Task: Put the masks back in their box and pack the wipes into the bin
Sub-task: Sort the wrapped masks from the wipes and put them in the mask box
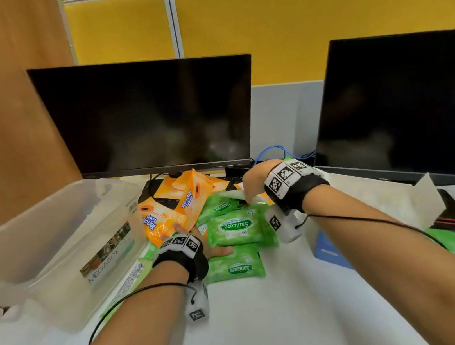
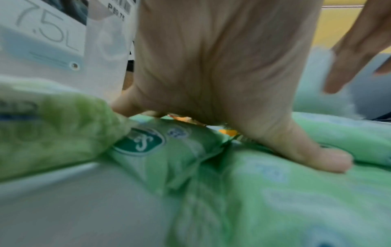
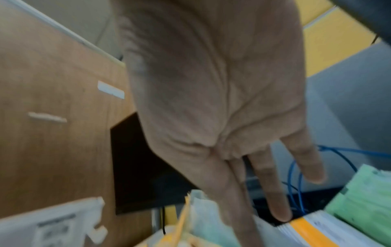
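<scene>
At frame centre of the head view, the left hand (image 1: 198, 243) lies palm-down on the heap of wipe packs, its fingers reaching under the nearest orange Tender Love pack (image 1: 159, 222) and its thumb stretched flat onto a green Sanicare pack (image 1: 236, 265); the left wrist view shows the thumb (image 2: 313, 155) pressed on green wrapper, fingers spread. The right hand (image 1: 254, 181), just right of centre, reaches down into the back of the heap. The right wrist view shows its fingers (image 3: 273, 188) straight and slightly apart, fingertips among white, orange and green wrappers; whether they grip anything I cannot tell.

At least three orange Tender Love packs and three green Sanicare packs can be counted; others are partly buried. The clear bin (image 1: 55, 251) at lower left, labelled MEGABOX and 7.5L, stands just beside the heap. A blue box (image 1: 327, 249) shows under the right forearm. Two dark monitors (image 1: 149, 113) stand behind.
</scene>
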A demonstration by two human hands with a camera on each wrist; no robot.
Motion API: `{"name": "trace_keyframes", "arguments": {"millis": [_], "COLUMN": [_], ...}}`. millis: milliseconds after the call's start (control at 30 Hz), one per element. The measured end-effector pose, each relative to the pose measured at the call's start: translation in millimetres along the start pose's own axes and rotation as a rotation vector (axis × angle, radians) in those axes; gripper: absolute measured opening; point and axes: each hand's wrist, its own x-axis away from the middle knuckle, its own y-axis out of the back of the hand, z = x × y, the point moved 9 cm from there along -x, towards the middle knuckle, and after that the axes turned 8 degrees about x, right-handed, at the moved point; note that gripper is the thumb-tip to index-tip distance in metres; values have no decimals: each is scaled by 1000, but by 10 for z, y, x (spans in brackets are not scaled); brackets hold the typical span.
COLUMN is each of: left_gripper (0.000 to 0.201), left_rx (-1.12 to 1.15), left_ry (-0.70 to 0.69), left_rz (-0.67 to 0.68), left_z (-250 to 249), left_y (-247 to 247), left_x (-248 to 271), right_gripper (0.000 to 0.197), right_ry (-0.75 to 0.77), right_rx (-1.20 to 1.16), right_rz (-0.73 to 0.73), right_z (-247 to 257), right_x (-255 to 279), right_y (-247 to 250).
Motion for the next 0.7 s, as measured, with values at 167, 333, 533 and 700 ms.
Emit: {"name": "trace_keyframes", "arguments": {"millis": [167, 333, 533, 700], "left_gripper": [76, 38, 34, 34], "left_rx": [-3, 894, 1115, 919], "left_ry": [-208, -664, -864, -905], "left_rz": [-95, -103, -81, -183], "left_z": [-551, -1466, -2052, -2465], "left_y": [491, 939, 893, 731], "left_x": [633, 1251, 1568, 1717], "right_gripper": [26, 21, 68, 25], "right_ry": [-55, -55, -164, -314], "right_rx": [-353, -770, -982, -599], "right_rz": [-185, -404, -642, -614], "right_z": [-515, -976, -1619, -1910], "right_x": [766, 1427, 2069, 2347], "right_y": [488, 568, 373, 201]}}
